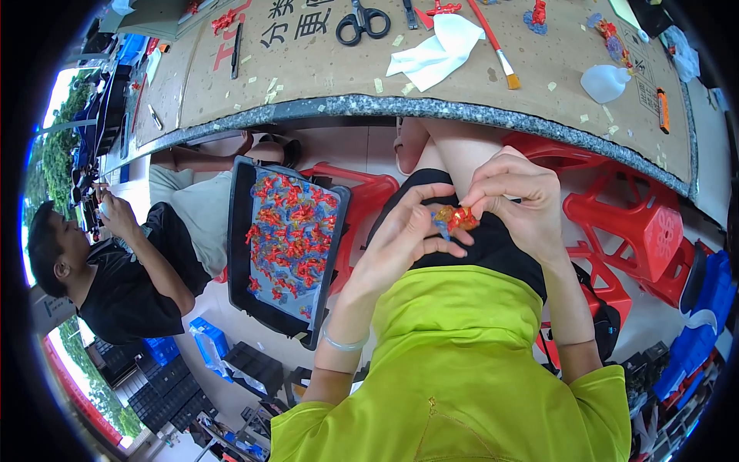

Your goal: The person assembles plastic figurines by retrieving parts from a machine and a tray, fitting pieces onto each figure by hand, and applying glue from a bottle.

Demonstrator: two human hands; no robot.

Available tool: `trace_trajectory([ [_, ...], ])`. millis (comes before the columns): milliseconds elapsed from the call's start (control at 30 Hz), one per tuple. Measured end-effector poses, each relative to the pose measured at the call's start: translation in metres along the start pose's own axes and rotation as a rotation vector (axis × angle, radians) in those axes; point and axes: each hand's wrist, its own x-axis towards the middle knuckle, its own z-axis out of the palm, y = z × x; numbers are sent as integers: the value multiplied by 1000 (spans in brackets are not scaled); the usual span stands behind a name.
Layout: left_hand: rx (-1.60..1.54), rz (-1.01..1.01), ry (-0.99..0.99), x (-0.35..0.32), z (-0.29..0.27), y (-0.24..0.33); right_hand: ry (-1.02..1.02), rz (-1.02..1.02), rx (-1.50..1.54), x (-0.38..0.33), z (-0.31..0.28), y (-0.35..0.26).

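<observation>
A small figurine in translucent red, orange and blue [456,219] is held above my lap between both hands. Around its blue left end, the fingers of my left hand [404,231] curl, with the thumb against it. My right hand [519,192] has thumb and fingertips pinched together at the figurine's upper right side. Whether a tiny part or tool sits in that pinch is hidden by the fingers. To my left, a black tray [239,231] carries many similar red and blue figurines [292,231] on a pale lining.
Ahead, a cardboard-covered table [308,69] bears scissors [362,21], a white tissue [439,52], a paintbrush [496,46], a white bottle [605,82] and an orange cutter [663,110]. Red stools [627,223] stand at right. A seated co-worker [131,269] is at left.
</observation>
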Motion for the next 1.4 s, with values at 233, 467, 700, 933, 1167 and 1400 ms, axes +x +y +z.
trace_trajectory([
  [233,-242,-138,-125,6,-6,-3,-58,-98,-18,1,-3,1],
  [467,-44,24,121,7,-4,-3,-56,-59,-126,-3,-1,1],
  [700,228,184,300,3,14,2,-50,20,-106,-6,-1,2],
  [933,521,305,363,1,25,1,-34,191,-79,-3,2,-8],
  [1167,211,118,254,-2,18,1,-122,527,253,0,2,-3],
  [1400,79,-26,188,-2,12,2,-185,677,387,3,-1,5],
])
